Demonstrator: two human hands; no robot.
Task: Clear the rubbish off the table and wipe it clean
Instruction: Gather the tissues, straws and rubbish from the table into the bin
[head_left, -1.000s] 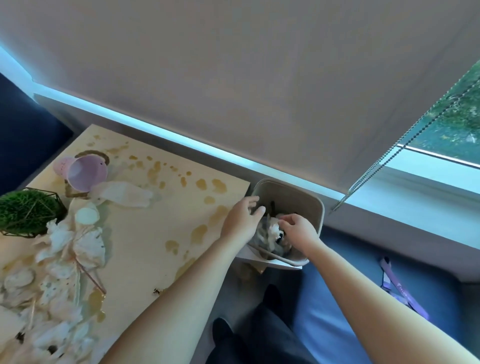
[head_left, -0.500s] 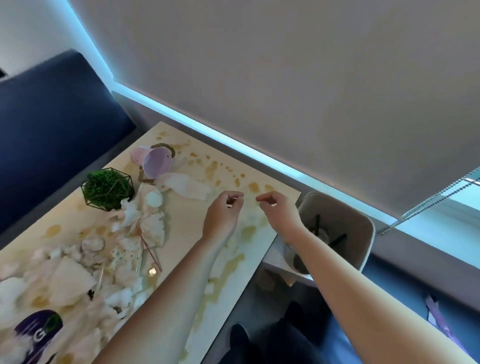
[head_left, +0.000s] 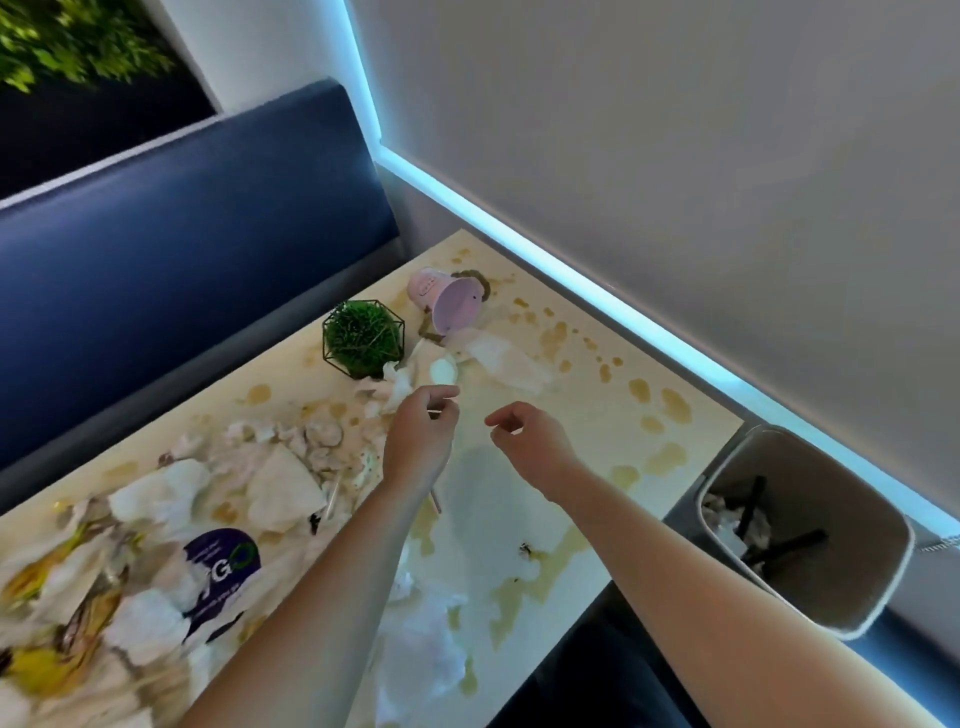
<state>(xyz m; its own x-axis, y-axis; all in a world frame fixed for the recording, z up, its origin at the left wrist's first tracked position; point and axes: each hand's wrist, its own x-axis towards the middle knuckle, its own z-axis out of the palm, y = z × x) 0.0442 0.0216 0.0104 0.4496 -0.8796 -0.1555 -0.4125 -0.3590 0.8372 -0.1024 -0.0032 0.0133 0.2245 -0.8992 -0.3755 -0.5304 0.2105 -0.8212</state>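
While both hands hovered over the stained desk (head_left: 582, 457), bare surface lay just right of the right hand (head_left: 530, 441), up to the edge where the bin (head_left: 852, 597) stood. Each grip was loosely curled, holding nothing. Crumpled tissues (head_left: 218, 499) lay left of the left hand (head_left: 421, 441).
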